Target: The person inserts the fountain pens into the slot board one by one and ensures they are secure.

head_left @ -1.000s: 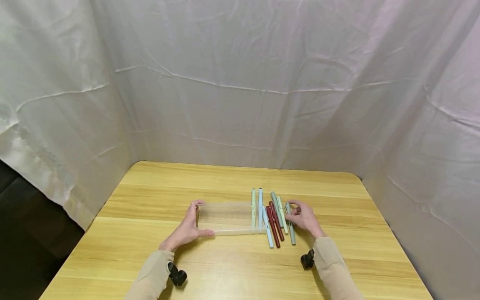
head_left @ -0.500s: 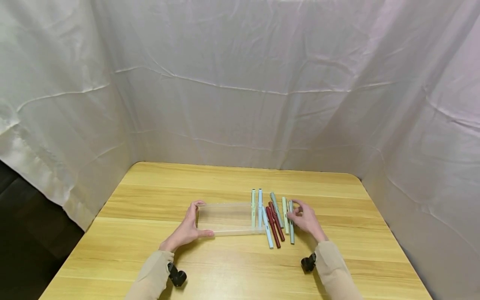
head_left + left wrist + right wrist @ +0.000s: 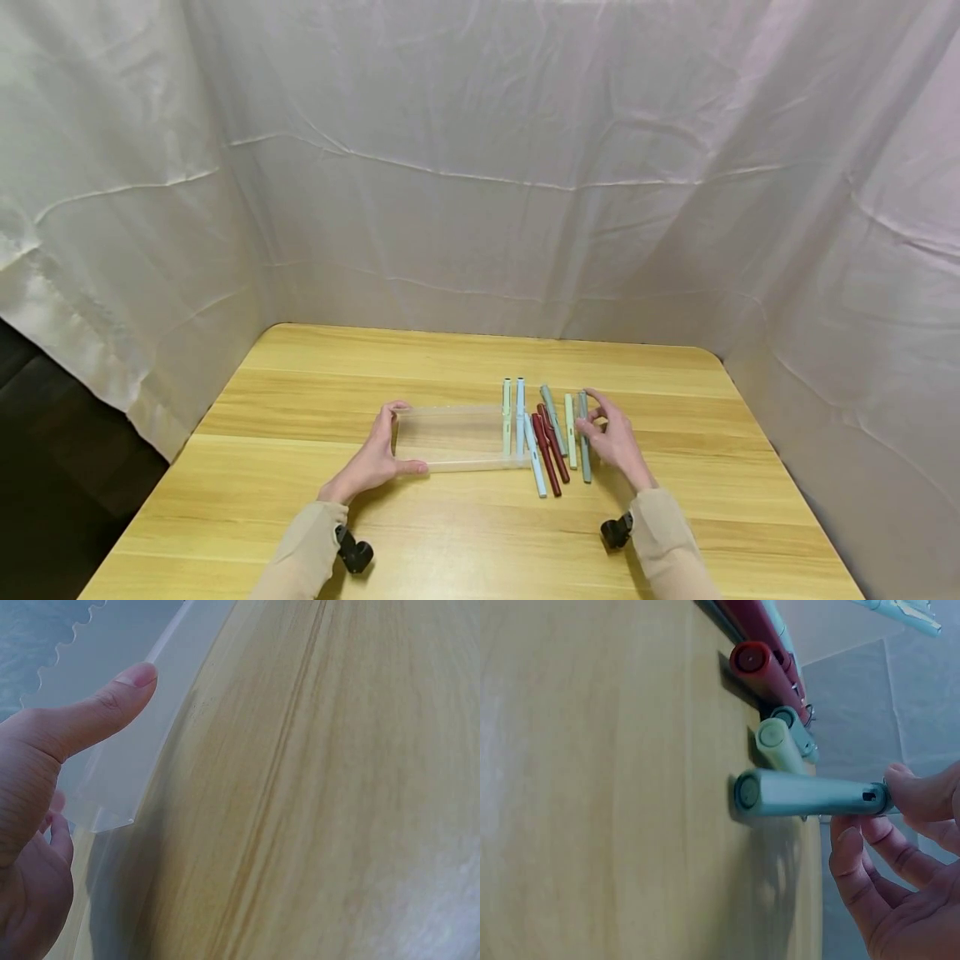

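My left hand (image 3: 375, 452) grips the left end of a translucent plastic pen tray (image 3: 450, 462), thumb on the near side. In the left wrist view, the tray shows a scalloped edge (image 3: 58, 654). A light green pen (image 3: 507, 425) and a light blue pen (image 3: 521, 425) lie side by side across its right end. My right hand (image 3: 617, 440) pinches a grey-green pen (image 3: 817, 795) between thumb and fingers, at the right of the loose pens. Just left of it lies a pale green pen (image 3: 571, 433).
Between the tray and the right hand lie another light blue pen (image 3: 536, 458), two dark red pens (image 3: 547, 457) and a second grey-green pen (image 3: 550, 404). Pale curtains (image 3: 480, 208) hang behind the wooden table (image 3: 465, 533) and at its sides.
The held grey-green pen has shifted slightly away from me and stands straighter. The pale green pen has turned and moved right, apart from the second grey-green pen. My left hand has stayed put.
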{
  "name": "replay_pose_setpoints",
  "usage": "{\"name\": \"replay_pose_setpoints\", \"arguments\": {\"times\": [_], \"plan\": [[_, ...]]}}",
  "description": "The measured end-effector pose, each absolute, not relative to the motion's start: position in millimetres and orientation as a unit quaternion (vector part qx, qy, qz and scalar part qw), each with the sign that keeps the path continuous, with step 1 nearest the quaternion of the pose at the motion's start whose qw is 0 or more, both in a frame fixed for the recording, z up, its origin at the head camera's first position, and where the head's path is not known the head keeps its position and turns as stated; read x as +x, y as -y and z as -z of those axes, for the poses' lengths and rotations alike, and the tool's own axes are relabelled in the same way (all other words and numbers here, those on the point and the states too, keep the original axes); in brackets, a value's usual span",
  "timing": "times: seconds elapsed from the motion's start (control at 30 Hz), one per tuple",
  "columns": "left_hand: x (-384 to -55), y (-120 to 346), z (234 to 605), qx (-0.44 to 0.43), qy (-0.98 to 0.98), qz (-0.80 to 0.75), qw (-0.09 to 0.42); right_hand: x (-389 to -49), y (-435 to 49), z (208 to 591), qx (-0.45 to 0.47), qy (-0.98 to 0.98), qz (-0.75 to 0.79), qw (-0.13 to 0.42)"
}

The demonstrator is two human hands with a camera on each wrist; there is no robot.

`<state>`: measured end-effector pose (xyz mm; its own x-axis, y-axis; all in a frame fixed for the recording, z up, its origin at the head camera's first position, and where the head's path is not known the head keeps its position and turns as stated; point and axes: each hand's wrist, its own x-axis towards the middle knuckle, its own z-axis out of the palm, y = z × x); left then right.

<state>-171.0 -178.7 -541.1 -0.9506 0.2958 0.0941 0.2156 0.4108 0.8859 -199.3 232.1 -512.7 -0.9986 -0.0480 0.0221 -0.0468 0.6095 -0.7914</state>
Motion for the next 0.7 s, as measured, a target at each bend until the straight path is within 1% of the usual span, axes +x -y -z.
{"name": "replay_pose_setpoints", "arguments": {"times": [0.4,0.7], "plan": [[-171.0,178.6,541.0,0.149,-0.841,-0.518,0.04,-192.5,-223.8,504.8,-0.025,-0.882,0.467,-0.052],[-170.6,178.7,541.4,0.146,-0.843,-0.515,0.044,-187.3,-214.4,495.8,-0.034,-0.872,0.483,-0.08]]}}
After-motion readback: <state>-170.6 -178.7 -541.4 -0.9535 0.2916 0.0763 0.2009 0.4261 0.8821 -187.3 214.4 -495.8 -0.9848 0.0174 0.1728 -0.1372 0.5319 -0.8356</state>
